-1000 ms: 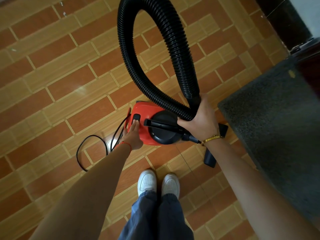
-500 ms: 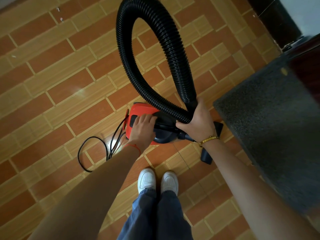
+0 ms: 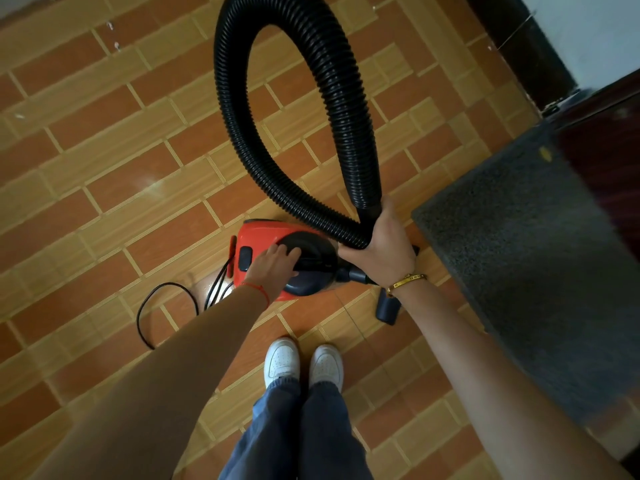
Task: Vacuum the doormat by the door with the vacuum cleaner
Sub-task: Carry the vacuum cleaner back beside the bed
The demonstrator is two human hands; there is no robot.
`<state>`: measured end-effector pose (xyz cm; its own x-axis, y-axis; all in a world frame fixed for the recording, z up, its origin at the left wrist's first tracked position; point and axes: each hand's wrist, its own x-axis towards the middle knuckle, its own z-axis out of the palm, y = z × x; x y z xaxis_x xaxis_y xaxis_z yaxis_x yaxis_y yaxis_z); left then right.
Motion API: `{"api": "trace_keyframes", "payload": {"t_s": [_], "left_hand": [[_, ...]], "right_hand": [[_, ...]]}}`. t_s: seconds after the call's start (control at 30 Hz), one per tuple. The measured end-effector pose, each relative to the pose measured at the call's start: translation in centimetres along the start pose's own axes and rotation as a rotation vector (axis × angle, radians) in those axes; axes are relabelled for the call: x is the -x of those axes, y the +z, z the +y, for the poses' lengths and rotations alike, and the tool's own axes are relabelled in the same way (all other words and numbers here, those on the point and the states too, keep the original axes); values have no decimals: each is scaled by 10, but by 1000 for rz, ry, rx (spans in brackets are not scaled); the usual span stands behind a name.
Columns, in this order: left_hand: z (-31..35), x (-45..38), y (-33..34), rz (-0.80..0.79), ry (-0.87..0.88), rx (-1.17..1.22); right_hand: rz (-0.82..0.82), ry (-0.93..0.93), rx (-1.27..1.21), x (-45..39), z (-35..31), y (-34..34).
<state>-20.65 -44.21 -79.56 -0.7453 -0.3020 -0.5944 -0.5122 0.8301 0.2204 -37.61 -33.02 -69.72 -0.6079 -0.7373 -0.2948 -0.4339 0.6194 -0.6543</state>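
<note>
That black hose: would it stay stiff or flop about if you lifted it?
Probably floppy: the ribbed hose already bends in a tall loop from the vacuum to the right hand. It likely springs back rather than kinks, and looks light enough for one hand.

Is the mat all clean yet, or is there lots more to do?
Not yet. Done: the red vacuum sits on the tiles beside the grey mat, cord trailing. In hand: the right hand grips the hose near its end, and the left hand rests on the vacuum's handle. Left: the nozzle is off the mat, and a yellow speck lies there, so the vacuuming remains.
</note>
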Motion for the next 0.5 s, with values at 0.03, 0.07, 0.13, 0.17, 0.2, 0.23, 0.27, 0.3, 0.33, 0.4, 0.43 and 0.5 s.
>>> {"api": "trace_keyframes", "payload": {"t_s": [0.03,0.07,0.13,0.17,0.2,0.23,0.27,0.3,0.33,0.4,0.43,0.5], "left_hand": [[-2,6,-3,1,-14,17],[-4,13,-7,2,-30,38],[-7,28,-17,-1,-64,83],[-9,37,-24,-10,-81,99],[-11,47,-31,-17,-99,112],[-13,58,-38,-19,-119,125],[-14,70,-45,-18,-141,141],[-15,83,-53,-14,-162,156],[-16,97,-61,-7,-182,168],[-18,126,-80,10,-220,197],[-19,142,-90,21,-243,216],[-22,172,-111,45,-291,254]], "right_hand": [[-8,-6,1,0,-5,-3],[-16,-14,3,0,-12,-5],[-30,-37,6,1,-27,-9],[-34,-49,5,2,-37,-12],[-39,-64,4,3,-48,-15],[-47,-84,0,5,-60,-18],[-59,-103,-6,6,-73,-22],[-71,-120,-12,8,-85,-26],[-83,-135,-18,11,-100,-31],[-108,-169,-22,17,-130,-41],[-119,-191,-21,21,-146,-46],[-144,-230,-18,30,-178,-58]]}}
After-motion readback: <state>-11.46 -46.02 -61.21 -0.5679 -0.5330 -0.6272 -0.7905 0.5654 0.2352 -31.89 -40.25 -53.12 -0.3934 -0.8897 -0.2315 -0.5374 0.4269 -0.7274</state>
